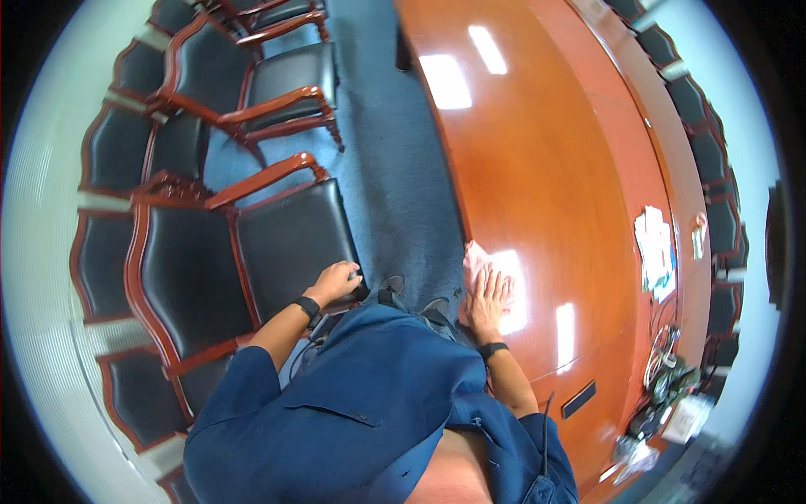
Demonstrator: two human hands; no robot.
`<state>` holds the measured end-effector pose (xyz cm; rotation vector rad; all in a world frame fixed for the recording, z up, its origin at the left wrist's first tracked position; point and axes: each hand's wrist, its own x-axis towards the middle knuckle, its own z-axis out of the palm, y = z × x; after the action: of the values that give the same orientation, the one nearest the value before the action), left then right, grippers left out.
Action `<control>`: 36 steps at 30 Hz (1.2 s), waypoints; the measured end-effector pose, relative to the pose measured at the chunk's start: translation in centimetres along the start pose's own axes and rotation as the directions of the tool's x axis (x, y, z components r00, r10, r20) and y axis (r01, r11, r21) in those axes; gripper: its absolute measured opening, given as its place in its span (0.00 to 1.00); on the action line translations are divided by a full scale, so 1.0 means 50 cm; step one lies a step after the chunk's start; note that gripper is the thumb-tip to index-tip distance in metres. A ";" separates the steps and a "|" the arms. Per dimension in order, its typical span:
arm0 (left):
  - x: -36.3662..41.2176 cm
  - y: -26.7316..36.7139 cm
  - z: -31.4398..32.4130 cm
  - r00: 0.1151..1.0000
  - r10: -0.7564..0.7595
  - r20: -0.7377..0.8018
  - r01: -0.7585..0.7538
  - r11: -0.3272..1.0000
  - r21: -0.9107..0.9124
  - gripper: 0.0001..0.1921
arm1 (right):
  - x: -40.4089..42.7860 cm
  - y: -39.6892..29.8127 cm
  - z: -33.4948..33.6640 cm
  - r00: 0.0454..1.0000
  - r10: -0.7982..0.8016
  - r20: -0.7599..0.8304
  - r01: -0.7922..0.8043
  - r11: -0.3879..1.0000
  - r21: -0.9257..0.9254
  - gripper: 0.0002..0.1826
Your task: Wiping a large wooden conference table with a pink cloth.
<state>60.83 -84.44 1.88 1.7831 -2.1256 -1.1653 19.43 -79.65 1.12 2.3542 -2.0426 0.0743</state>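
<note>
On the glossy wooden table, my right hand lies flat over a crumpled pink cloth, holding it against the tabletop near the edge. The fingers are slightly spread, and part of the cloth is hidden beneath them. My left hand is at the front corner of a black padded chair with a reddish wooden frame. Its fingers curl by a small dark rounded part there; whether they grip it is unclear. Both wrists wear dark bands.
A dark flat phone-like device lies on the table by my right elbow. Papers, cables and a clear plastic bag are farther right. Another armchair stands ahead on the left. Blue carpet runs between chairs and table.
</note>
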 end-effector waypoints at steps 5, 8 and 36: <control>0.184 0.063 -0.005 0.990 0.141 0.031 -0.140 0.990 -0.010 0.21 | -0.260 0.018 -0.041 0.944 0.328 -0.015 -0.326 0.941 0.096 0.39; 0.325 0.136 0.009 0.960 0.273 -0.065 -0.274 0.962 -0.011 0.20 | -0.379 0.008 -0.042 0.804 0.594 -0.007 -0.594 0.804 0.027 0.40; 0.634 0.512 0.123 0.849 0.353 -0.392 -0.096 0.834 0.544 0.35 | -0.249 0.399 0.021 0.250 0.959 -0.132 -0.963 0.260 0.068 0.43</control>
<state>28.16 -109.55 2.03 1.6708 -2.3540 -0.0573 -2.06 -70.20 -0.84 0.5972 -2.9678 0.2207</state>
